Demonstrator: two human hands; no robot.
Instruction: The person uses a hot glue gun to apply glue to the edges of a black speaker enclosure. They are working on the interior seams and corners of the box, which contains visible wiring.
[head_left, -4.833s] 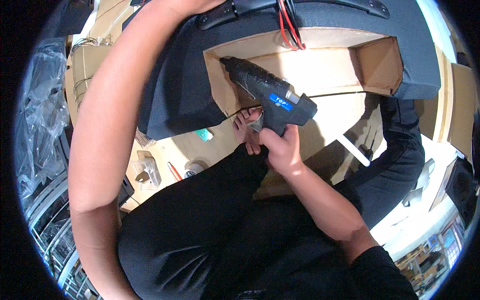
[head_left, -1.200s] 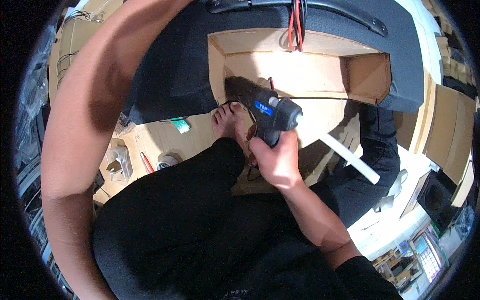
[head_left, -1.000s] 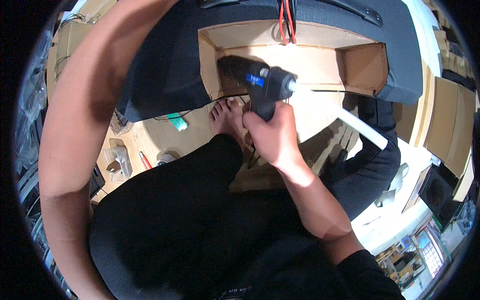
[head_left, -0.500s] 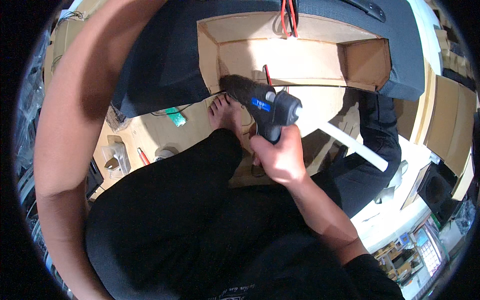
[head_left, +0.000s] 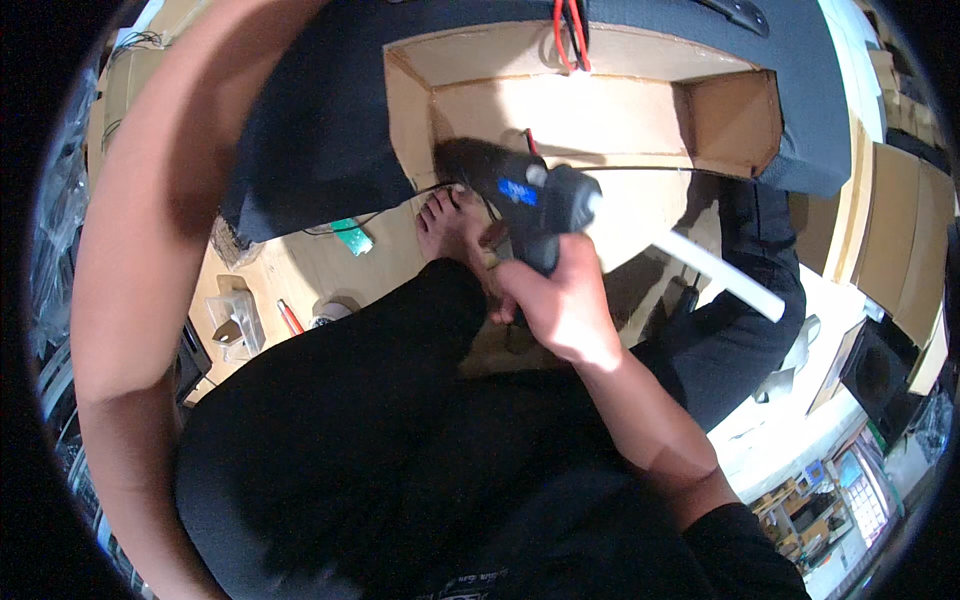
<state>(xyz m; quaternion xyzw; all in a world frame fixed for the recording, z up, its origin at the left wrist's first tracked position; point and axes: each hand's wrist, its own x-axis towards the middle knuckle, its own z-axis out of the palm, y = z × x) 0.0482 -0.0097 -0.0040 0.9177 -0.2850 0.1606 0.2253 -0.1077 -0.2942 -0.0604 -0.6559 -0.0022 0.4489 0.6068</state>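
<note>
A black glue gun [head_left: 525, 210] with a blue label is gripped by its handle in my right hand [head_left: 563, 315], fingers wrapped round it. A long white glue stick [head_left: 720, 277] sticks out of its back end toward the lower right. The gun's nose points into the open cavity of a wooden box [head_left: 735, 125] covered in dark fabric; I cannot tell whether the tip touches it. Red and black wires [head_left: 570, 40] hang over the box's far edge. My left arm [head_left: 150, 270] reaches up along the left side, its hand beyond the upper edge.
My bare foot [head_left: 447, 222] rests on the floor just below the box's near edge. A green circuit board [head_left: 352, 236], a red-handled tool [head_left: 289, 317] and a clear plastic piece [head_left: 235, 320] lie at left. Cardboard [head_left: 890, 225] and a black speaker [head_left: 872, 372] stand at right.
The glue gun and my right hand have shifted slightly, with the gun blurred by motion. The glue stick's end has moved a little up and right. My right hand keeps its grip.
</note>
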